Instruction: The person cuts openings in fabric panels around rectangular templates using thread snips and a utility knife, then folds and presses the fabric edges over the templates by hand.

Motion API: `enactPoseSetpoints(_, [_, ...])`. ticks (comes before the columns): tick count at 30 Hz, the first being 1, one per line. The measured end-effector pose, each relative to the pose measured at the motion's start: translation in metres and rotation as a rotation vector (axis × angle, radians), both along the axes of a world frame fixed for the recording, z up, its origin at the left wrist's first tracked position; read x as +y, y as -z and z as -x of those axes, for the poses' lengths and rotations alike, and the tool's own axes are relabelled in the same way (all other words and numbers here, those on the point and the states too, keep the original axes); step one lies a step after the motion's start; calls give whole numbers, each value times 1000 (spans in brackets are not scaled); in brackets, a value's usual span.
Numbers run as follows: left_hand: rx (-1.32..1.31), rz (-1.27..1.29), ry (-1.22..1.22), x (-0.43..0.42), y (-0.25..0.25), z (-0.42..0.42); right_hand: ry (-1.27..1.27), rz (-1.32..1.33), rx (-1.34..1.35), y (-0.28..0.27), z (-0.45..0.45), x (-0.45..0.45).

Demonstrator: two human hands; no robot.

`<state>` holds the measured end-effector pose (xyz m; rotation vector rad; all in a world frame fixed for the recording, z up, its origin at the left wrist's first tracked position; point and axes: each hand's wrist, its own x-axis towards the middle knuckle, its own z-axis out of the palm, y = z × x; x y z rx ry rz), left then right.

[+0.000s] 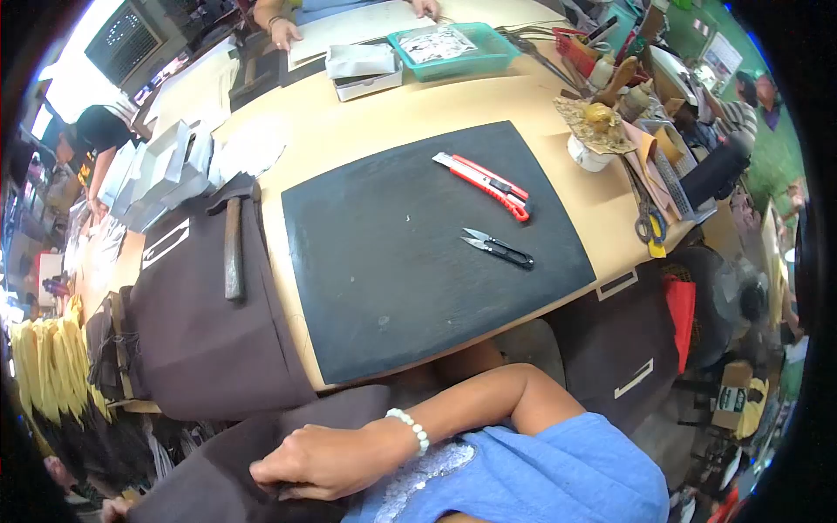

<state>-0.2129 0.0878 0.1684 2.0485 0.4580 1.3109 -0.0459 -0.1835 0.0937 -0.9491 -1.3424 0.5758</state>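
My right hand (323, 462), with a pale bead bracelet on its wrist, is closed on a dark brown fabric piece (209, 466) at the bottom left. At the far lower-left edge my left hand (116, 509) shows only in part, small and blurred, closed at the fabric's outer end. Another dark fabric stack (205, 349) lies on the table's left side, with a hammer (233, 248) on top. A black mat (392, 261) covers the table's middle. On it rest a red cutter knife (484, 185) and black-handled thread snips (499, 249).
White boxes (161, 174) stand back left. At the back are a teal tray (458, 65) and a co-worker's hands (283, 33). A glue pot (588, 155) and scissors (647, 225) sit at the right. Another person (96, 139) works at left. Dark fabric (610, 340) hangs below the right edge.
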Motion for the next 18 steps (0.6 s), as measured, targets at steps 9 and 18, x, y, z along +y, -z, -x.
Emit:
enactPoseSetpoints(9, [608, -20, 293, 45, -33, -110, 793, 378, -102, 36, -53, -56])
enactPoseSetpoints(18, [522, -563, 268, -56, 92, -360, 1485, 740, -451, 48, -95, -128])
